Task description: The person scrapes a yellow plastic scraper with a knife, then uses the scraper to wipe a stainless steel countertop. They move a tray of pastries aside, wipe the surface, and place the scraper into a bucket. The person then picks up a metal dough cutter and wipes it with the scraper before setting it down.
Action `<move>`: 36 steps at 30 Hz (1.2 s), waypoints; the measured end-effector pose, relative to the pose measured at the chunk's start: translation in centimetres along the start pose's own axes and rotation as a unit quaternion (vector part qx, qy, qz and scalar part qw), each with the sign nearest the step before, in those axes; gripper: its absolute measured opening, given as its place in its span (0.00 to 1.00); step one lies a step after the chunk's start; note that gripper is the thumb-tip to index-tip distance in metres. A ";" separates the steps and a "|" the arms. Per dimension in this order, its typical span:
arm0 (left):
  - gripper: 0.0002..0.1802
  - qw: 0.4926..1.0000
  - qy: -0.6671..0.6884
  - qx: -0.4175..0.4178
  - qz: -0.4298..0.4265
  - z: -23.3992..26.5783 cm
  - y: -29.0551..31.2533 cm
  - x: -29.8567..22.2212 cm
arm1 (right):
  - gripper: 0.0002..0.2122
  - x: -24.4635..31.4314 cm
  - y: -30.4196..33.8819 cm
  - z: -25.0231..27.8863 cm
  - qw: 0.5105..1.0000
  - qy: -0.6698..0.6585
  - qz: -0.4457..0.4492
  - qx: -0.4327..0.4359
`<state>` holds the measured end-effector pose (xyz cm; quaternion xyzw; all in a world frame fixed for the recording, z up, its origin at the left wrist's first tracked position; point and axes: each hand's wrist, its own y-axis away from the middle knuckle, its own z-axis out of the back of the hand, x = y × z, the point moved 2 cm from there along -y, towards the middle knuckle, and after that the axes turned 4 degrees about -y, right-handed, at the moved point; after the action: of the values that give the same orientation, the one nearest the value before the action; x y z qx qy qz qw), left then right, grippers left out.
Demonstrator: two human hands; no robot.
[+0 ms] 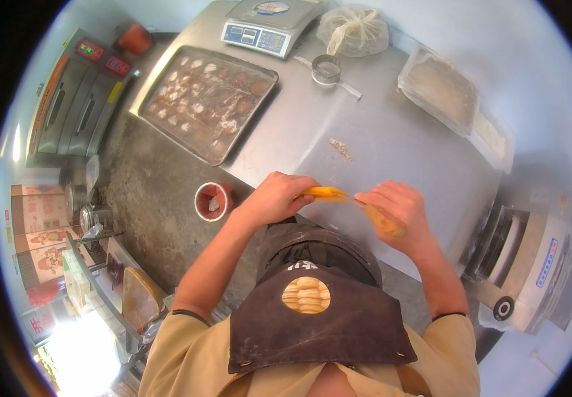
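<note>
My left hand (283, 197) is closed around a yellow-orange flat piece (326, 192), which looks like a plastic scraper; its far end points right. My right hand (398, 212) is closed on a tool with a tan, wood-like handle (384, 221). A thin edge of that tool meets or nearly meets the tip of the yellow piece; I cannot tell if they touch. Both hands are held above the near edge of the steel table (392, 152). Beyond them, a small heap of pale crumbs (341, 149) lies on the tabletop.
A dark baking tray (220, 159) with floury residue lies at the table's left. Farther back are a digital scale (256, 38), a sieve (326, 69), a tied plastic bag (352, 32) and a clear tub (438, 89). A red bin (226, 196) stands on the floor; a machine (524, 264) is at right.
</note>
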<state>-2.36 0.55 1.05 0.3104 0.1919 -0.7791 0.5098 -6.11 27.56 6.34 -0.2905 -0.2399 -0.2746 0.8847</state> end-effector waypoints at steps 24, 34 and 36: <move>0.10 0.993 0.107 0.011 0.043 -1.6 0.6 -0.8 | 0.10 -1.0 0.4 -0.2 0.991 -0.099 -0.035 -0.089; 0.10 0.995 0.095 0.019 0.023 -0.2 0.3 -1.1 | 0.06 -0.4 0.3 0.7 0.976 -0.175 -0.132 -0.003; 0.11 0.996 0.085 0.017 0.008 -0.1 0.3 -1.1 | 0.05 0.0 0.2 0.5 0.971 -0.183 -0.153 0.001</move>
<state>-1.78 1.21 1.74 0.3859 0.2186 -0.7490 0.4921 -6.13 27.98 6.61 -0.2951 -0.4393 -0.3485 0.7736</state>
